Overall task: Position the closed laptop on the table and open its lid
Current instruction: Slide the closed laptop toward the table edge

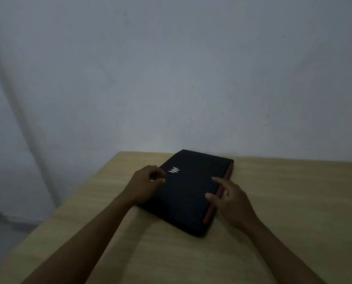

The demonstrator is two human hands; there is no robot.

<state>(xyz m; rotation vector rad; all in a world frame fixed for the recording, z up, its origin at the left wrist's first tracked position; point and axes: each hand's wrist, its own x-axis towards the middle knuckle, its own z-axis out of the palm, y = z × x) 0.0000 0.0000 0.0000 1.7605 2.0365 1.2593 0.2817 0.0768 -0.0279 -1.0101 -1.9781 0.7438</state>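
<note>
A closed black laptop (pixel 191 189) with a silver logo on its lid and a red strip along its right edge lies flat and turned at an angle on the light wooden table (pixel 283 201). My left hand (pixel 144 185) rests at the laptop's left edge with the fingers curled loosely over the lid. My right hand (pixel 230 199) lies over the red right edge, its thumb and forefinger spread on the lid. Neither hand visibly lifts the laptop.
A plain grey wall (pixel 171 78) stands directly behind the table's far edge. The table's left edge runs diagonally from the far corner down to the lower left, with dim floor (pixel 5 230) beyond it.
</note>
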